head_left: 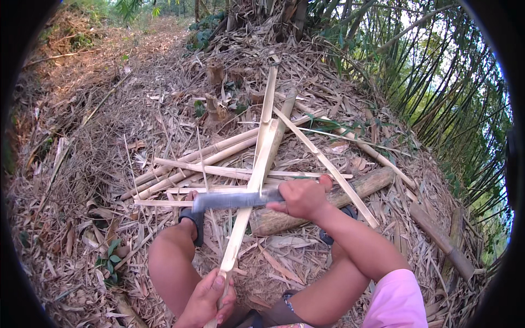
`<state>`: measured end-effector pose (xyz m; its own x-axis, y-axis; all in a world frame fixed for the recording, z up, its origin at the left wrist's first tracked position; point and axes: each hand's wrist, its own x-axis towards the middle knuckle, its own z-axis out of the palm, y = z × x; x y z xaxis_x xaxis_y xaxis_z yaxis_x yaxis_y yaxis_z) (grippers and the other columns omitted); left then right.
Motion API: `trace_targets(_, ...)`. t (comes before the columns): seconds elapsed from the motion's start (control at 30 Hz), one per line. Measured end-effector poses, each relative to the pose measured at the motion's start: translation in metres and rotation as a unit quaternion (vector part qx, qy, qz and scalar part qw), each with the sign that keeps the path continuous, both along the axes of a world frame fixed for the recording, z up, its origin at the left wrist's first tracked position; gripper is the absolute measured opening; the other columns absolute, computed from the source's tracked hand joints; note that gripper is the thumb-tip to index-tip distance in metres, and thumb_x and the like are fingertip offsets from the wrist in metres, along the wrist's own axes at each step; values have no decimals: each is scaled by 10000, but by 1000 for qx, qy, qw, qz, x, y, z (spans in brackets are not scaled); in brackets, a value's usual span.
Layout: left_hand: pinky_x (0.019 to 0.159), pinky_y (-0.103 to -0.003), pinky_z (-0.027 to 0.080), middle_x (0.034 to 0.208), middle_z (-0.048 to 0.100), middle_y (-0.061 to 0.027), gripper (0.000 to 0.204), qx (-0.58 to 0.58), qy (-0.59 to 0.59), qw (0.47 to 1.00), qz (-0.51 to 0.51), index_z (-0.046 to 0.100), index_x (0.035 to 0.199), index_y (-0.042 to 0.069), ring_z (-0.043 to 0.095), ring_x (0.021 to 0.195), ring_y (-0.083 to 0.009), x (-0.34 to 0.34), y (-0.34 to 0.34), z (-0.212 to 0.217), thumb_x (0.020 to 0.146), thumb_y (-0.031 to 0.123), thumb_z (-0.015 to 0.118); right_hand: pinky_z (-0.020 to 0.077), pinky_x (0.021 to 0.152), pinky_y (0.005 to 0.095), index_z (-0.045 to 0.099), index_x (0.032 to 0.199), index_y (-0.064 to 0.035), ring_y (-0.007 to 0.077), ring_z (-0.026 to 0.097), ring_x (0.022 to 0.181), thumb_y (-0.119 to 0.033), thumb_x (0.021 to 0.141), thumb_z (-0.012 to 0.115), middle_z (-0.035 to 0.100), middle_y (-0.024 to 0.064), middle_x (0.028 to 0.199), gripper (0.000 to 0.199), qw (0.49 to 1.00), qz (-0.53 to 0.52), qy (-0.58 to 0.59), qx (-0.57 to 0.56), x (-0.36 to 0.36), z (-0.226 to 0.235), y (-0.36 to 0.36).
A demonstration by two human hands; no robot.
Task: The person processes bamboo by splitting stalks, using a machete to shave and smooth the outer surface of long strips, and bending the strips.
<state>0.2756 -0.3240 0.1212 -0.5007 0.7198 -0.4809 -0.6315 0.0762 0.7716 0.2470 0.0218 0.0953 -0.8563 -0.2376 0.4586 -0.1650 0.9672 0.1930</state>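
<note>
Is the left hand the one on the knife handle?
No, the right hand grips the knife, while the left hand holds the split bamboo strip.

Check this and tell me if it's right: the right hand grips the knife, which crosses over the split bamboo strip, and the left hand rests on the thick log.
Wrong about the left hand: the head view shows it gripping the split bamboo strip near its lower end. The right hand does grip the knife, which crosses over the strip.

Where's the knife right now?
In the head view, the knife is just left of centre, gripped in the right hand and crossing over the split bamboo strip held by the left hand.
</note>
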Motion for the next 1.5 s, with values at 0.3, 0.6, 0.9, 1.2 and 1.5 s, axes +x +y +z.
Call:
trace_targets(0.3, 319, -215, 288, 570, 418, 7, 323, 34, 20, 999, -12, 461, 990, 77, 349, 351, -84, 25, -7, -7, 1067, 379, 378, 552, 588, 476, 614, 787, -42, 356, 685, 632, -627, 970, 403, 675, 166, 696, 648, 974, -193, -58, -98, -4, -26, 55)
trace_targets(0.6, 338, -219, 267, 603, 424, 8, 320, 52, 86, 995, -16, 472, 1041, 76, 308, 375, -76, 44, -21, -3, 1061, 387, 399, 509, 723, 545, 687, 781, 15, 475, 650, 754, -576, 1011, 332, 646, 276, 717, 727, 886, -361, -6, -292, 4, -12, 88)
trace_targets(0.9, 375, -229, 400, 718, 490, -34, 346, 21, 84, 996, 9, 445, 1111, 43, 436, 417, -99, -14, 5, -5, 1069, 379, 373, 468, 618, 420, 665, 670, 28, 329, 600, 584, -572, 1021, 333, 568, 171, 553, 770, 829, -275, 12, -486, 1, -5, 49)
trace_targets(1.2, 386, -219, 416, 750, 533, -45, 367, 36, 105, 994, 6, 453, 1180, 75, 486, 443, -101, -54, 48, 22, 1064, 415, 372, 487, 545, 454, 611, 724, -33, 356, 620, 553, -522, 986, 496, 601, 158, 603, 567, 942, -17, -88, -322, 23, 30, -57)
trace_targets(1.5, 357, -225, 358, 677, 437, -28, 357, 74, 35, 996, -16, 450, 1206, 105, 369, 388, -85, -53, 44, 24, 1071, 417, 342, 513, 540, 501, 586, 687, -41, 399, 633, 558, -611, 954, 478, 599, 185, 581, 640, 934, 31, -66, -351, 29, 29, -73)
